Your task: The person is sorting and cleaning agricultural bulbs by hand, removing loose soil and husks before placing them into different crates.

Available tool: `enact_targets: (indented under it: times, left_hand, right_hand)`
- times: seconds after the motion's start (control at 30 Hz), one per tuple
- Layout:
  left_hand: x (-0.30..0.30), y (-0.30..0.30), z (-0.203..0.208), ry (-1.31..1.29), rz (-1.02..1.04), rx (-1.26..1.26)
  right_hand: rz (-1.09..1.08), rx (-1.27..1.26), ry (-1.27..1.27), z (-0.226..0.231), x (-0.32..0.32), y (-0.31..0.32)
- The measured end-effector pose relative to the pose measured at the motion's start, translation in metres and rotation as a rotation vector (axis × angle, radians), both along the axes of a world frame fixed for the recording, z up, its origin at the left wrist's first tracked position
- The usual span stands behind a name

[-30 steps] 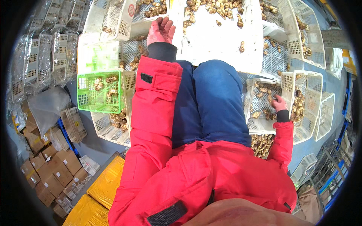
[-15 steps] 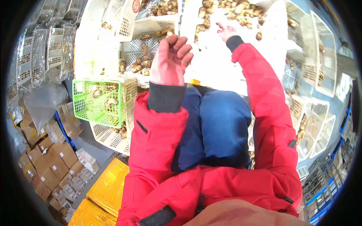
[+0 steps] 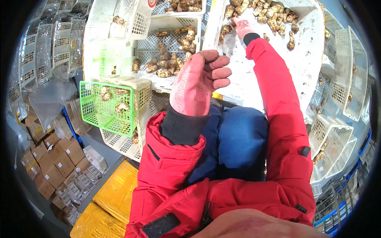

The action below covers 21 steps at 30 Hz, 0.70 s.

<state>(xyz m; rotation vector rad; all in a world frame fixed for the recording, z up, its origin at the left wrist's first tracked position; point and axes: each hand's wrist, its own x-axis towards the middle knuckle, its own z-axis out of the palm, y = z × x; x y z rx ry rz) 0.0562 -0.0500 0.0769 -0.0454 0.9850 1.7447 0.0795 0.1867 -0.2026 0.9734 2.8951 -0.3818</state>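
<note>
The right hand (image 3: 244,27), a second ago at the person's right side, now reaches into the white tray (image 3: 305,55) beside the mushrooms (image 3: 274,18), bringing them within reach; its grasp cannot be told. The left hand (image 3: 200,81) hangs half-curled, apparently empty, near a white basket (image 3: 149,43).

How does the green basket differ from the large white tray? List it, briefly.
Colour and build: the green basket is open lattice; the white tray has a solid floor.
Size: the basket is clearly smaller than the tray.
Contents: the basket shows only a few mushrooms; the tray holds many, with the right hand among them.
Shared: both are open-topped and hold brownish mushrooms.
</note>
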Motion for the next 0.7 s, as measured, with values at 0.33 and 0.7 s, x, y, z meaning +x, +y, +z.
enact_targets:
  times: [0.33, 0.7]
  left_hand:
    - [0.002, 0.008, -0.001, -0.028, -0.001, 0.063]
    - [0.003, 0.015, 0.002, -0.071, 0.003, 0.052]
  right_hand:
    - [-0.050, 0.022, 0.117, -0.002, 0.035, 0.016]
    - [-0.117, -0.045, 0.009, -0.008, 0.000, -0.006]
